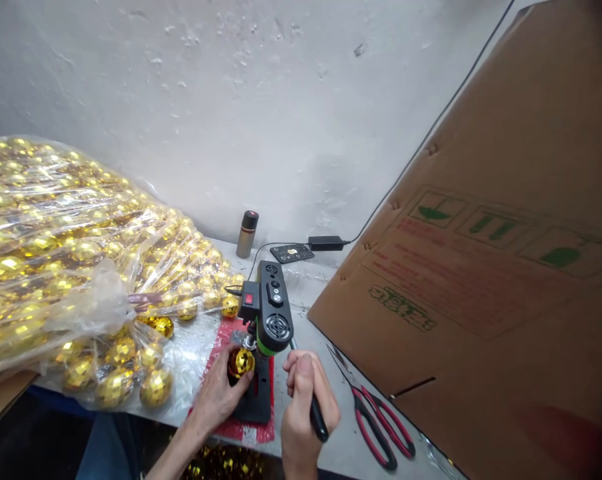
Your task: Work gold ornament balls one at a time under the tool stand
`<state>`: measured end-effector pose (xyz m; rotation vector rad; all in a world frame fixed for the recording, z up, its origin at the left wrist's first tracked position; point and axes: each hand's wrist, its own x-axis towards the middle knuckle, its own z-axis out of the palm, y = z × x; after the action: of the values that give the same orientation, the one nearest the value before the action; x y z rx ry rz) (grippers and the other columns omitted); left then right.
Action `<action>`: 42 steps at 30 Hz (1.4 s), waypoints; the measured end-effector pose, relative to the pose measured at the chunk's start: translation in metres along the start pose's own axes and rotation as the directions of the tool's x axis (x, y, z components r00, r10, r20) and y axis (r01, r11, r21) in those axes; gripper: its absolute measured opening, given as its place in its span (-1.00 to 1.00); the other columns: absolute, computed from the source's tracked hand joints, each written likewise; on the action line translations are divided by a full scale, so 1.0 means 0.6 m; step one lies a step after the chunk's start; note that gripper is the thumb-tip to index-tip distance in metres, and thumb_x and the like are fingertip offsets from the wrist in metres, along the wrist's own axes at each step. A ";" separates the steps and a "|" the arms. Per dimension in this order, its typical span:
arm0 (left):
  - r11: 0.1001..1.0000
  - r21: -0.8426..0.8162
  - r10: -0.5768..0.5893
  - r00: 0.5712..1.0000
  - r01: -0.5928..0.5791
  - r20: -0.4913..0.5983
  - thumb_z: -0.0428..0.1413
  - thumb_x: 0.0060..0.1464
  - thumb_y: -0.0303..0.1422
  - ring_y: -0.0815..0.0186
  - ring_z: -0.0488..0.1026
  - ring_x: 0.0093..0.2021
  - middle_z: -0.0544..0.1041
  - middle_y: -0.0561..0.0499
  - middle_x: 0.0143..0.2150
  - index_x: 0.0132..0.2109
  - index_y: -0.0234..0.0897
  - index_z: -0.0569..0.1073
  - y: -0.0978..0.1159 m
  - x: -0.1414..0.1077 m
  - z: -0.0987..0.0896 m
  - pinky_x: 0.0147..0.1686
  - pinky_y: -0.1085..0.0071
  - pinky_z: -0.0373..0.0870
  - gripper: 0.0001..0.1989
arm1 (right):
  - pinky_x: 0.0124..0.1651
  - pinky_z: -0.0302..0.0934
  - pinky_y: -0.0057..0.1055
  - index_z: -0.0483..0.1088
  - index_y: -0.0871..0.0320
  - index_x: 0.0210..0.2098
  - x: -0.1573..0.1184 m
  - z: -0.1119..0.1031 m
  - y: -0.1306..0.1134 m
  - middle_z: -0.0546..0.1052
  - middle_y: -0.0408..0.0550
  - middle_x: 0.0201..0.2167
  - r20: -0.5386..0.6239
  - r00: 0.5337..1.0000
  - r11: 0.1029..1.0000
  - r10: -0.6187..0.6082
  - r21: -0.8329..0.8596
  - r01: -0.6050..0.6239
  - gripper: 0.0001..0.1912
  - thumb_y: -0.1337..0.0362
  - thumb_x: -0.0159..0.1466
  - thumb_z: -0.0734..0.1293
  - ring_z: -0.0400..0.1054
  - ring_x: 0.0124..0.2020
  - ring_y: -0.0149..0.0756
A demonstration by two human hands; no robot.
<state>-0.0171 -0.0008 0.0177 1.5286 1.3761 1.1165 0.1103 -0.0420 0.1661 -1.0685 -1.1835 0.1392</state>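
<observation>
My left hand (223,387) is closed on a gold mirrored ball (245,361), holding it beneath the head of a small black bench drill press (275,307). The ball sits over the press's dark base (253,403), close to the chuck (249,342). To the right of the press, my right hand (308,397) is wrapped round a lever with a black handle (319,420). A thin metal rod shows between this hand and the drill head; the joint itself is hidden.
A large clear bag of gold mirrored balls (81,247) fills the left side, with several loose balls (155,387) by its neck. Red-and-black scissors (375,417) lie beside a big cardboard box (471,267). Behind stand a spray can (247,235) and a power adapter (325,243).
</observation>
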 end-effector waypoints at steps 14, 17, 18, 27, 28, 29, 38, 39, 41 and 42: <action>0.991 0.066 0.108 0.984 -0.118 0.139 0.27 0.19 -0.18 -0.10 0.59 0.25 0.64 -0.25 0.23 0.26 -0.20 0.49 -0.014 -0.012 -0.012 0.28 -0.09 0.52 -0.48 | -0.50 0.06 -0.48 0.36 0.09 -0.41 -0.004 -0.002 -0.006 0.35 -0.24 -0.53 0.002 1.000 0.999 -0.028 -0.041 0.028 -0.59 0.24 0.59 0.17 0.15 -0.58 -0.47; 0.998 0.034 0.054 0.991 -0.059 0.122 0.26 0.20 -0.12 -0.12 0.56 0.29 0.63 -0.27 0.27 0.28 -0.21 0.49 -0.021 -0.002 -0.017 0.34 -0.14 0.46 -0.44 | -0.50 0.07 -0.46 0.35 0.09 -0.42 -0.002 -0.001 -0.009 0.33 -0.24 -0.55 -0.002 0.999 0.998 -0.032 -0.048 0.032 -0.58 0.23 0.59 0.17 0.16 -0.59 -0.46; 0.999 0.014 0.030 0.991 -0.032 0.133 0.26 0.20 -0.09 -0.13 0.56 0.30 0.63 -0.26 0.29 0.29 -0.22 0.49 -0.022 0.004 -0.021 0.36 -0.15 0.44 -0.42 | -0.50 0.07 -0.46 0.34 0.09 -0.43 -0.001 -0.001 -0.010 0.33 -0.25 -0.56 0.000 1.000 0.998 -0.031 -0.048 0.031 -0.57 0.23 0.59 0.17 0.17 -0.59 -0.45; 0.998 -0.070 0.014 0.971 0.003 0.240 0.26 0.21 -0.08 -0.04 0.60 0.27 0.67 -0.16 0.26 0.30 -0.20 0.52 -0.009 0.024 -0.053 0.33 0.00 0.49 -0.42 | -0.42 0.20 -0.49 0.27 0.07 -0.49 0.012 0.002 -0.020 0.31 -0.25 -0.56 0.012 1.000 1.000 0.003 -0.002 -0.003 -0.54 0.25 0.58 0.18 0.27 -0.54 -0.44; 0.999 -0.036 0.027 0.972 -0.019 0.235 0.26 0.21 -0.10 -0.05 0.59 0.27 0.66 -0.17 0.27 0.30 -0.19 0.52 -0.009 0.022 -0.052 0.33 -0.01 0.49 -0.43 | -0.43 0.19 -0.50 0.27 0.07 -0.48 0.013 0.001 -0.021 0.31 -0.25 -0.56 0.013 1.000 1.000 -0.002 -0.001 0.002 -0.55 0.25 0.58 0.18 0.27 -0.54 -0.45; 0.999 0.000 0.040 0.972 -0.041 0.233 0.26 0.21 -0.12 -0.06 0.59 0.27 0.65 -0.19 0.27 0.30 -0.18 0.52 -0.008 0.020 -0.052 0.33 -0.02 0.49 -0.44 | -0.45 0.17 -0.51 0.27 0.07 -0.47 0.013 0.001 -0.021 0.32 -0.26 -0.56 0.015 1.000 1.000 -0.007 -0.002 0.007 -0.56 0.26 0.58 0.19 0.25 -0.56 -0.47; 0.969 0.174 0.128 0.957 -0.177 0.259 0.23 0.18 -0.24 -0.12 0.57 0.24 0.64 -0.25 0.22 0.26 -0.19 0.51 0.009 0.010 -0.037 0.27 -0.08 0.51 -0.49 | -0.49 0.10 -0.50 0.33 0.08 -0.43 0.007 -0.001 -0.018 0.33 -0.26 -0.55 0.023 1.000 1.000 0.009 -0.018 -0.009 -0.59 0.23 0.58 0.18 0.19 -0.57 -0.46; 0.965 0.185 0.139 0.961 -0.186 0.239 0.25 0.15 -0.26 -0.13 0.57 0.21 0.64 -0.25 0.20 0.24 -0.19 0.52 0.007 0.009 -0.028 0.25 -0.08 0.52 -0.49 | -0.49 0.09 -0.49 0.33 0.08 -0.42 0.007 -0.001 -0.018 0.32 -0.26 -0.55 0.022 1.000 1.000 0.013 -0.016 -0.013 -0.59 0.22 0.58 0.18 0.17 -0.58 -0.46; 0.959 0.206 0.155 0.969 -0.195 0.194 0.28 0.10 -0.26 -0.13 0.58 0.16 0.65 -0.23 0.15 0.21 -0.19 0.53 0.000 0.007 -0.009 0.20 -0.10 0.53 -0.49 | -0.49 0.09 -0.48 0.34 0.09 -0.42 0.005 -0.001 -0.017 0.32 -0.26 -0.54 0.026 1.000 1.000 0.016 -0.008 -0.016 -0.59 0.23 0.58 0.19 0.17 -0.57 -0.46; 0.957 0.215 0.160 0.972 -0.196 0.174 0.28 0.10 -0.25 -0.13 0.58 0.14 0.65 -0.22 0.13 0.20 -0.19 0.53 -0.004 0.006 0.000 0.19 -0.11 0.52 -0.49 | -0.48 0.10 -0.48 0.33 0.08 -0.43 0.004 -0.002 -0.016 0.33 -0.26 -0.54 0.031 0.999 1.000 0.016 -0.003 -0.016 -0.59 0.23 0.58 0.19 0.18 -0.57 -0.45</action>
<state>-0.0179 0.0029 0.0160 1.8982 1.3172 0.9447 0.1085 -0.0464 0.1748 -1.0813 -1.2037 0.1675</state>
